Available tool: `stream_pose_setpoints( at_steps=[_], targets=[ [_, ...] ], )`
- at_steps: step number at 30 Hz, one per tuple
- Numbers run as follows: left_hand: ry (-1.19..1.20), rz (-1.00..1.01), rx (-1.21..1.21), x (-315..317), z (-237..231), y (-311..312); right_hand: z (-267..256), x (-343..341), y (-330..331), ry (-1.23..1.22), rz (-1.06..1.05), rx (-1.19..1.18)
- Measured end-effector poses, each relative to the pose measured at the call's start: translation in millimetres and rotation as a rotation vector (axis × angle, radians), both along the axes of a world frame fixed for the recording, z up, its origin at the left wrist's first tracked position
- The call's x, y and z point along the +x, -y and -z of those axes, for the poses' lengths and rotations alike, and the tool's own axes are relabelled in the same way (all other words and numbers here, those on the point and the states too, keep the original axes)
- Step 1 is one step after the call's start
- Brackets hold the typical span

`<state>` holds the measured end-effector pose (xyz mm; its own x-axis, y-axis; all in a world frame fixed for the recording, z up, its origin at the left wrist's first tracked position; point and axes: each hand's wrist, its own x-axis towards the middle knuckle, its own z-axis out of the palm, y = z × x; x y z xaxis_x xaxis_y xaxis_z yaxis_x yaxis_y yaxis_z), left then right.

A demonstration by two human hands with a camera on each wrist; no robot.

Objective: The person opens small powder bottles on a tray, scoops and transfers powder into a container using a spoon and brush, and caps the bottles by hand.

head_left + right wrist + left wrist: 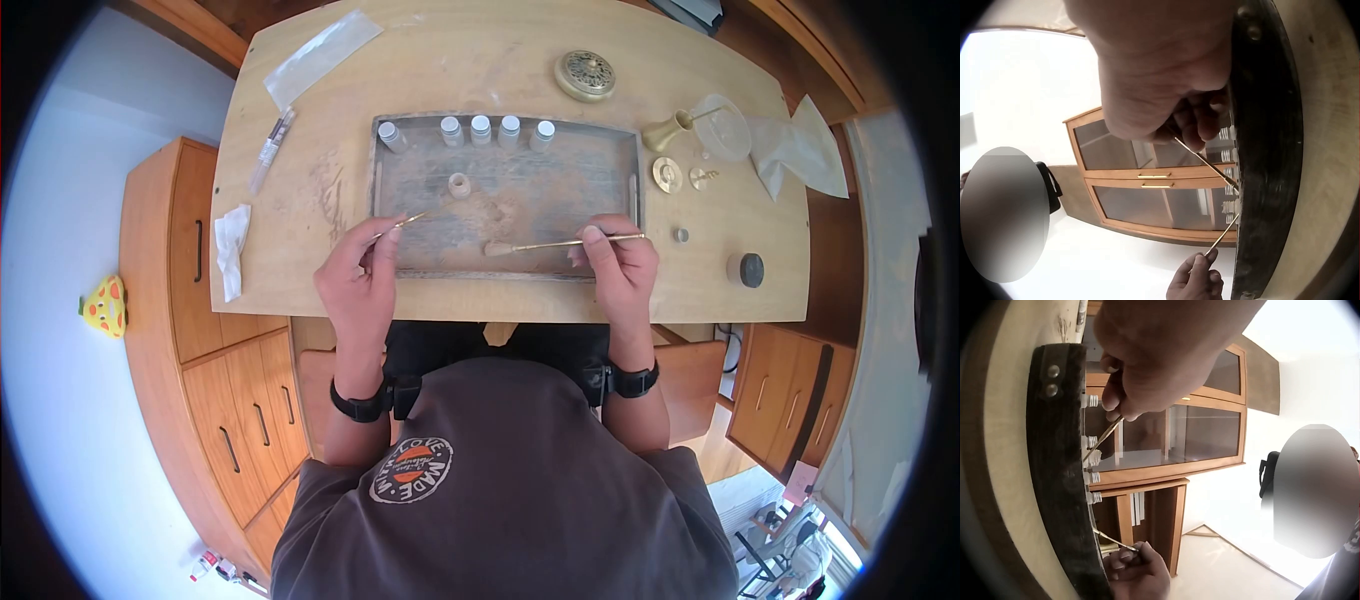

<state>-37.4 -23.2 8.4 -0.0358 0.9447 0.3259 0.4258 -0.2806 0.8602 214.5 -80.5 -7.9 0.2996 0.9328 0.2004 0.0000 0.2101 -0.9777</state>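
Table (470,60): is carrying the tray; brownish marks are showing left of it, so scatter beyond the rim is looking possible.
Tray (480,274): is containing the powder and bottles behind a low rim; a forearm catching the near wall could be jolting everything inside.
Right hand (622,262): is pinching the brush handle between thumb and fingers, above the tray's right part; a loose pinch could be letting the brush roll.
Left hand (362,265): is pinching a slim tool, thumb against fingers, at the tray's near left corner; a slack hold could be dropping it.
Brush (550,244): is lying almost level, bristles pointing left over the tray; whether they are touching its floor, the inspector is unable to tell. A brisk flick could be throwing dust.
Tool (411,219): is angling its tip toward the tray's middle, near the open jar; an overreach could be tipping that jar.
Capped bottles (481,130): five are standing along the far wall; a long stroke could be toppling one.
Open jar (459,186): is standing uncapped left of centre; a knock could be spilling any contents.
Powder (500,208): is lying loose across the floor, between the two tips; a breath or sleeve could be spreading it.
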Motion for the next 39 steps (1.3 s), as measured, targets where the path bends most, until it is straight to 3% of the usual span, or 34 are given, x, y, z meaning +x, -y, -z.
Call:
stream_pose_setpoints(
  at_steps=[3, 15, 39],
  targets=[
    [-0.091, 0.006, -0.041, -2.7, -2.8, -2.1, 0.3, 0.7, -2.0, 0.026, -0.022, -0.008],
    [-0.025, 0.075, -0.226, -17.7, 4.8, -1.3, 0.8, 0.1, -3.0, 0.007, -0.038, -0.021],
    [-0.007, 0.12, -0.301, -17.8, 0.0, -2.9, 3.8, 0.9, -1.7, -0.014, -0.017, 0.022]
  ],
)
